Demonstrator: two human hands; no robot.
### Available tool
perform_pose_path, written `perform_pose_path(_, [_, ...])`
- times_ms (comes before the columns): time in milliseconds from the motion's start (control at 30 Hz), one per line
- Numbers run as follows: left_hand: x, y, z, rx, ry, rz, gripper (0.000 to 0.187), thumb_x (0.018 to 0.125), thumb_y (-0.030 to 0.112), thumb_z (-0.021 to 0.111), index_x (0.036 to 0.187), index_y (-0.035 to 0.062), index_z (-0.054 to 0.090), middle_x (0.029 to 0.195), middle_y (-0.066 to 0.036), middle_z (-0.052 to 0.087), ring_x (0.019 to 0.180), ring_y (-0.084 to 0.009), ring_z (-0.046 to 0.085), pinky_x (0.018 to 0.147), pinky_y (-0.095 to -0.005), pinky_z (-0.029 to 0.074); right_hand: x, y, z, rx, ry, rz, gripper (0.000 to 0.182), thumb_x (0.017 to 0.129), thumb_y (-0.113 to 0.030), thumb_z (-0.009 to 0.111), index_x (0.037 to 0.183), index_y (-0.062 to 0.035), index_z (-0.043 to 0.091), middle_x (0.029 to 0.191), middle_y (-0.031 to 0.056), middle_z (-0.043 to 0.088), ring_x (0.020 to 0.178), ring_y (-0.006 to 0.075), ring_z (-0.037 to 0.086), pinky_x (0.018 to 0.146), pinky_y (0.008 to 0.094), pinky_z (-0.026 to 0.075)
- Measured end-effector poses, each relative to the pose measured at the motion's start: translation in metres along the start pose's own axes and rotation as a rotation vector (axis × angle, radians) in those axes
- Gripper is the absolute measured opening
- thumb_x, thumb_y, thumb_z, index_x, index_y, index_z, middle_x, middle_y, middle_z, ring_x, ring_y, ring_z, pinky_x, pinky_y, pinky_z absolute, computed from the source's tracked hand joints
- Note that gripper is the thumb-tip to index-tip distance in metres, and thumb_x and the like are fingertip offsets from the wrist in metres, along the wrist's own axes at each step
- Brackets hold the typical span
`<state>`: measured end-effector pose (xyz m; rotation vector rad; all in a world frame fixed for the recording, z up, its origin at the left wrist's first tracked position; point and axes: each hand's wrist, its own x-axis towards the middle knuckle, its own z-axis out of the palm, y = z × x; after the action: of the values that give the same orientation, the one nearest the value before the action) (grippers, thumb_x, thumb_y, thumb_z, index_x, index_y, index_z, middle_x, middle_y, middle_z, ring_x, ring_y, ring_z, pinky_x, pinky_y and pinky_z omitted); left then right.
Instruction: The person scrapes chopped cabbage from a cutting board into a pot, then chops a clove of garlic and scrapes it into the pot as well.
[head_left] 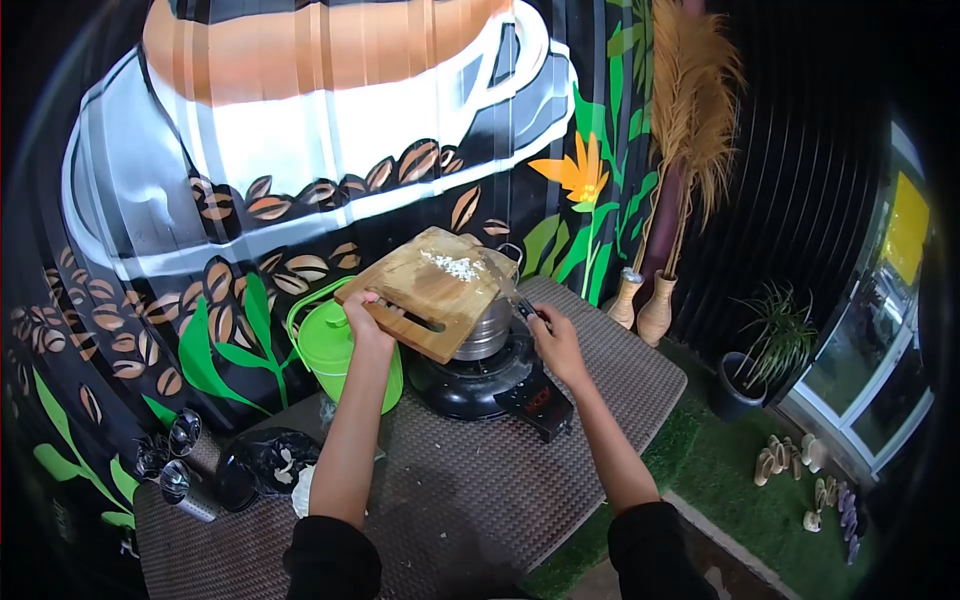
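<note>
My left hand (pixel 368 322) grips the near left edge of a wooden cutting board (pixel 405 285), which is raised and tilted over a metal pot (pixel 485 335). Finely chopped white pieces (pixel 453 265) lie on the board's far part. In my right hand (pixel 558 348) is a knife (pixel 514 294) by its dark handle, its blade at the board's right edge close to the pieces. The pot rests on a black portable stove (pixel 455 393). The board covers most of the pot's opening, so I cannot see its contents.
A bright green lidded container (pixel 340 350) stands left of the stove on the woven table (pixel 450 500). Further left are a black plastic bag (pixel 262 465) with pale scraps and perforated metal holders (pixel 190 490). A painted wall rises behind; woven vases (pixel 657 312) stand beyond the table's right end.
</note>
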<state>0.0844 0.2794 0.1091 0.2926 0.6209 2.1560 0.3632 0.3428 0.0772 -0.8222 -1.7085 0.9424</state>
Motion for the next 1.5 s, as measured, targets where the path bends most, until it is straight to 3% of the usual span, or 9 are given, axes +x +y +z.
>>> perform_pose_path(67, [0.012, -0.004, 0.0, 0.011, 0.037, 0.004, 0.038, 0.064, 0.014, 0.049, 0.099, 0.0025, 0.044, 0.104, -0.015, 0.047, 0.102, -0.0338, 0.048, 0.097, -0.0506, 0.04, 0.01, 0.013, 0.014, -0.181, 0.021, -0.242, 0.023, 0.091, -0.018, 0.051, 0.105, -0.0001, 0.057, 0.081, 0.0167, 0.063, 0.073, 0.0318, 0.063, 0.064, 0.0391, 0.046])
perform_pose_path(167, [0.021, -0.004, 0.011, 0.061, 0.074, 0.01, 0.024, 0.063, 0.014, 0.051, 0.085, 0.0047, 0.046, 0.091, -0.012, 0.048, 0.087, -0.0306, 0.052, 0.086, -0.0462, 0.046, 0.016, -0.003, 0.027, -0.275, -0.069, -0.247, 0.025, 0.093, -0.02, 0.049, 0.108, -0.002, 0.055, 0.094, 0.0213, 0.062, 0.093, 0.041, 0.058, 0.076, 0.0457, 0.045])
perform_pose_path(400, [0.041, -0.005, 0.023, 0.243, 0.089, 0.062, 0.017, 0.064, 0.015, 0.054, 0.075, 0.0048, 0.047, 0.079, -0.009, 0.05, 0.069, -0.0242, 0.053, 0.063, -0.0358, 0.047, 0.053, 0.006, 0.061, -0.668, -0.14, -0.413, 0.025, 0.097, -0.026, 0.041, 0.103, -0.0012, 0.044, 0.068, 0.0233, 0.061, 0.067, 0.0412, 0.062, 0.058, 0.049, 0.049])
perform_pose_path(467, [0.043, -0.004, 0.028, 0.264, 0.11, 0.072, 0.018, 0.064, 0.015, 0.055, 0.076, 0.0038, 0.049, 0.08, -0.009, 0.051, 0.07, -0.0245, 0.054, 0.064, -0.036, 0.048, 0.065, 0.011, 0.066, -0.828, -0.125, -0.476, 0.027, 0.096, -0.029, 0.041, 0.102, -0.003, 0.046, 0.059, 0.0181, 0.06, 0.057, 0.037, 0.062, 0.051, 0.0466, 0.049])
perform_pose_path(733, [0.048, -0.004, 0.037, 0.248, 0.172, 0.072, 0.028, 0.06, 0.012, 0.057, 0.085, 0.0002, 0.052, 0.088, -0.01, 0.052, 0.079, -0.028, 0.055, 0.075, -0.0402, 0.048, 0.11, 0.017, 0.075, -0.966, -0.13, -0.612, 0.028, 0.095, -0.031, 0.042, 0.105, -0.0059, 0.05, 0.064, 0.0169, 0.062, 0.06, 0.0338, 0.064, 0.054, 0.0441, 0.051])
perform_pose_path(800, [0.048, -0.005, 0.033, 0.231, 0.119, 0.05, 0.025, 0.063, 0.013, 0.051, 0.088, 0.009, 0.047, 0.087, -0.008, 0.047, 0.078, -0.0272, 0.049, 0.071, -0.0411, 0.046, 0.119, 0.019, 0.075, -0.949, -0.185, -0.584, 0.027, 0.095, -0.03, 0.044, 0.103, -0.0056, 0.052, 0.065, 0.0159, 0.063, 0.061, 0.0337, 0.064, 0.055, 0.0439, 0.051])
perform_pose_path(1233, [0.037, 0.009, 0.029, 0.284, 0.099, -0.123, 0.029, 0.066, 0.007, 0.054, 0.094, 0.0056, 0.049, 0.091, -0.01, 0.049, 0.083, -0.0283, 0.05, 0.083, -0.0453, 0.047, 0.161, 0.054, 0.052, -1.284, -0.271, -0.397, 0.03, 0.089, -0.03, 0.053, 0.101, -0.0022, 0.055, 0.077, 0.0154, 0.066, 0.073, 0.0316, 0.066, 0.061, 0.0429, 0.053])
perform_pose_path(1433, [0.035, 0.021, 0.023, 0.248, -0.073, -0.209, 0.029, 0.07, -0.005, 0.055, 0.097, 0.0012, 0.049, 0.095, -0.012, 0.051, 0.093, -0.0308, 0.053, 0.094, -0.0504, 0.044, 0.136, 0.028, 0.024, -0.939, -0.221, -0.352, 0.027, 0.084, -0.027, 0.059, 0.101, -0.0068, 0.055, 0.083, 0.0147, 0.066, 0.079, 0.033, 0.065, 0.068, 0.0432, 0.051])
perform_pose_path(1500, [0.033, 0.024, 0.021, 0.333, -0.087, -0.262, 0.037, 0.07, -0.001, 0.055, 0.107, 0.0005, 0.049, 0.109, -0.016, 0.052, 0.103, -0.033, 0.051, 0.098, -0.0494, 0.04, 0.128, 0.028, 0.022, -0.802, -0.208, -0.361, 0.029, 0.083, -0.029, 0.061, 0.101, -0.0072, 0.054, 0.081, 0.0148, 0.066, 0.08, 0.0339, 0.065, 0.069, 0.0435, 0.05])
